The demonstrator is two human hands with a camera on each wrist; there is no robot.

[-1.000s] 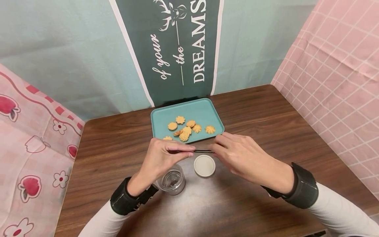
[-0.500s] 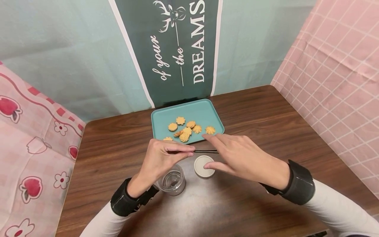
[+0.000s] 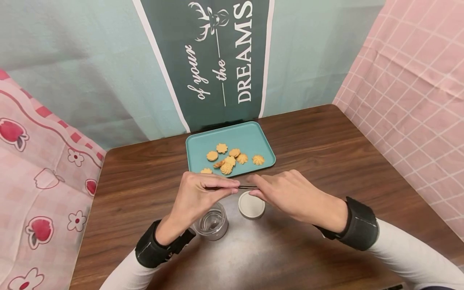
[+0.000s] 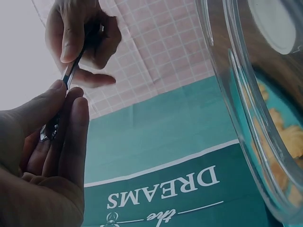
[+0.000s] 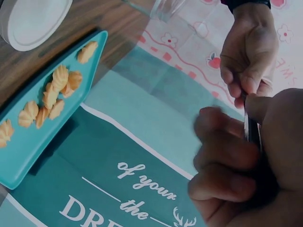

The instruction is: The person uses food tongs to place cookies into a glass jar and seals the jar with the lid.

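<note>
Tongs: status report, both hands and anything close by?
Left hand and right hand both pinch the thin dark tongs, one at each end. Open jar and lid sit below. Nothing blocks them.

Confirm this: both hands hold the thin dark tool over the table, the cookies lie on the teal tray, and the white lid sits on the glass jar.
Wrong about the white lid: the head view shows it flat on the table beside the open glass jar. The rest stands.

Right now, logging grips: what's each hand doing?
Left hand: pinching the tweezers.
Right hand: pinching the tweezers' other end.
</note>
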